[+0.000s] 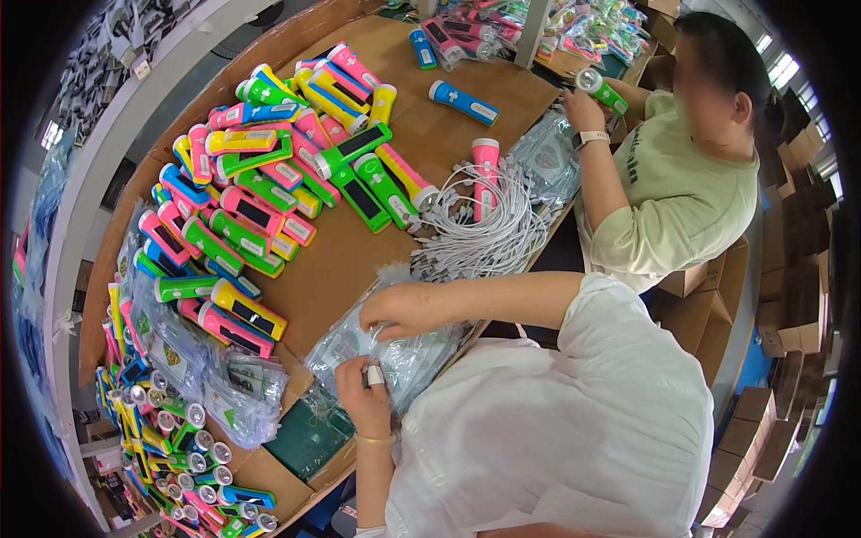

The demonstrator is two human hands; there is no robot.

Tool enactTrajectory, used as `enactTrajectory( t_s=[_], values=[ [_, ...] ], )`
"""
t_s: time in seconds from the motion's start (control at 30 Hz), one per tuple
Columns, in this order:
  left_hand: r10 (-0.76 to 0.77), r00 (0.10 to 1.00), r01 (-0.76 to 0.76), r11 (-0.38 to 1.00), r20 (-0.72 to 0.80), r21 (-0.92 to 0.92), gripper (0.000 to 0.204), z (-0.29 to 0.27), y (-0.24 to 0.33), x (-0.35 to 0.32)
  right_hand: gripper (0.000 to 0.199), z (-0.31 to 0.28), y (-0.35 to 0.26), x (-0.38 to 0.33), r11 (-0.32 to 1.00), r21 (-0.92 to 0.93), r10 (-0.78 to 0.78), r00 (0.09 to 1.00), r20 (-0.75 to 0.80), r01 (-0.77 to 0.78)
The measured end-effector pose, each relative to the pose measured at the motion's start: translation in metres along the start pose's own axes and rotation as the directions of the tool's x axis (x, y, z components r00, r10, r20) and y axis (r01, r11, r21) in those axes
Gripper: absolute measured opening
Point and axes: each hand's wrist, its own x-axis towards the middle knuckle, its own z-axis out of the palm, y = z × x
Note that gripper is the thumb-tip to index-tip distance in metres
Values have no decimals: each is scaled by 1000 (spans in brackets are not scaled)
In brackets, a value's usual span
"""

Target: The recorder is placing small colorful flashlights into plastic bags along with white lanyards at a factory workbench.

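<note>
A stack of clear plastic bags (417, 363) lies at the table's near edge, in front of my body. My right hand (404, 309) reaches over it, its fingers bent and pinched at the plastic of a bag. Lower and to the left, my left hand (363, 399) is closed at the edge of the same bags, with a white wrap (375, 376) around one finger. Part of its grip is hidden. Beyond lies a large heap of pink, green, yellow and blue flashlights (260, 193). White charging cables (489, 229) lie bundled to the right, with a pink flashlight (485, 166) among them.
A co-worker (673, 170) at the right holds a green flashlight (603, 91) above more clear bags (543, 157). Bagged leaflets (247, 394) and more flashlights (193, 457) lie at the left. A blue flashlight (464, 102) rests on the cardboard. Cardboard boxes (740, 448) stand at the right.
</note>
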Motion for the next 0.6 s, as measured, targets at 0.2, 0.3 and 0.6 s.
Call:
enactTrajectory(
  t_s=[0.2,0.3,0.6],
  values=[
    [-9,1000,10,995,-14,102,18,11,-7,7,32,-171,129,14,980,68,168,597,-784,-186],
    [-19,999,23,994,-31,104,21,19,-13,13,51,-289,212,-4,851,196,330,207,-921,-487],
    [-157,986,148,980,56,136,40,19,-68,-32,78,-415,430,-63,313,512,670,-197,-716,-800]
  ],
)
